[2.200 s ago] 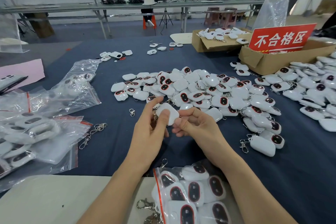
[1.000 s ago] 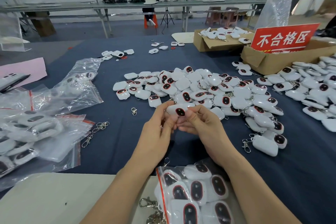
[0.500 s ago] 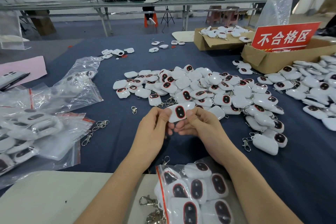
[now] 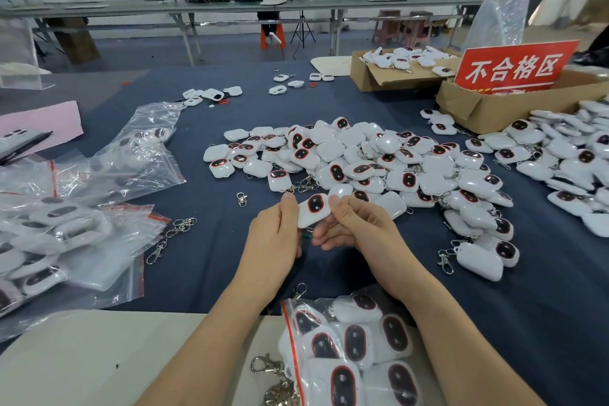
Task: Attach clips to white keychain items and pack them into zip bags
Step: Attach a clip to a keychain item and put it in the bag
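Observation:
Both hands hold one white keychain item (image 4: 313, 209) with a dark red-rimmed oval, above the blue table cloth (image 4: 211, 260). My left hand (image 4: 275, 234) pinches its left edge and my right hand (image 4: 356, 224) pinches its right edge. A big pile of the same white items (image 4: 379, 158) lies just beyond. Loose metal clips (image 4: 179, 227) lie to the left, and one single clip (image 4: 241, 199) sits near my left hand. A filled zip bag (image 4: 349, 349) with a red strip lies near my forearms.
Filled and empty zip bags (image 4: 66, 227) cover the left side. More white items (image 4: 566, 155) are heaped at the right. Two cardboard boxes (image 4: 487, 109) with a red sign (image 4: 514, 66) stand at the back right. A person sits at a far bench (image 4: 230, 5).
The held item has turned from its plain white back to its dark oval face. Both hands stayed in about the same place.

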Demonstrator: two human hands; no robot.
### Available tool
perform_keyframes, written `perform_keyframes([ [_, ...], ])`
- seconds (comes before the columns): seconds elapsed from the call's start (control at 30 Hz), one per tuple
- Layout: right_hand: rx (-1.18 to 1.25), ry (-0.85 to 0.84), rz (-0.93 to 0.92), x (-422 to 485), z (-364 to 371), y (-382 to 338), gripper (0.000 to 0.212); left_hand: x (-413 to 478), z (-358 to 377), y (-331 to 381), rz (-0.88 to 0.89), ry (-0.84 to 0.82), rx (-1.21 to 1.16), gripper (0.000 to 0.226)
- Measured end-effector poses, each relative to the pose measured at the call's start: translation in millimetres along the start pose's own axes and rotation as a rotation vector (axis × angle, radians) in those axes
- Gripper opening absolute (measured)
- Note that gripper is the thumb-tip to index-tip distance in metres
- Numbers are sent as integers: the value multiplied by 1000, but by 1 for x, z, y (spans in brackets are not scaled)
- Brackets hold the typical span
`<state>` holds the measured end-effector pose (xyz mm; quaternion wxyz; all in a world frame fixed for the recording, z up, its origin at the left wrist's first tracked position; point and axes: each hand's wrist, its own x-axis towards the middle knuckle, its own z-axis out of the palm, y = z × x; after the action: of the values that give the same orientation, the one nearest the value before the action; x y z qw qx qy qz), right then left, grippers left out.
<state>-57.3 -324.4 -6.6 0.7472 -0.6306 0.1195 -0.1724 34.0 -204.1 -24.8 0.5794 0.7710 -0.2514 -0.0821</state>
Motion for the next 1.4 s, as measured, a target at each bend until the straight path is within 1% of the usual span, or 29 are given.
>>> perform_keyframes([
  [0.17,-38,-12,-50,-2,-1,1,44,-4,-2,2,26,23,-68,58],
  [0.33,-96,30,-123,-5,3,-1,35,-10,-17,11,10,78,-289,44],
  [0.43,-210,58,-209,-5,3,-9,34,-21,-40,14,-11,112,-366,44],
  [0.5,-261,64,-259,-5,4,-22,31,-39,-60,12,-63,100,-389,45],
  [0.57,-294,41,-296,-8,5,-36,30,-64,-80,7,-141,59,-346,48],
  [0.63,-349,-23,-293,-14,7,-44,26,-87,-96,3,-208,-2,-235,54],
  [0.7,-463,-123,-229,-22,11,-44,22,-103,-107,4,-253,-63,-119,53],
  [0.8,-768,-327,-119,-34,17,-40,22,-112,-111,14,-260,-153,17,46],
  [0.87,-912,-470,-40,-39,20,-39,25,-113,-107,21,-273,-212,71,47],
  [0.9,-951,-505,0,-41,21,-38,25,-113,-104,24,-286,-244,79,50],
  [0.97,-1012,-525,50,-42,21,-39,27,-114,-98,28,-329,-289,68,56],
  [1.03,-1032,-525,60,-42,20,-39,27,-114,-96,32,-363,-322,85,57],
  [1.2,-939,-498,86,-43,15,-37,26,-110,-96,39,-442,-373,148,42],
  [1.3,-890,-491,92,-44,14,-34,26,-109,-95,42,-439,-368,223,43],
  [1.4,-812,-471,87,-44,13,-28,26,-107,-88,48,-437,-364,223,44],
])
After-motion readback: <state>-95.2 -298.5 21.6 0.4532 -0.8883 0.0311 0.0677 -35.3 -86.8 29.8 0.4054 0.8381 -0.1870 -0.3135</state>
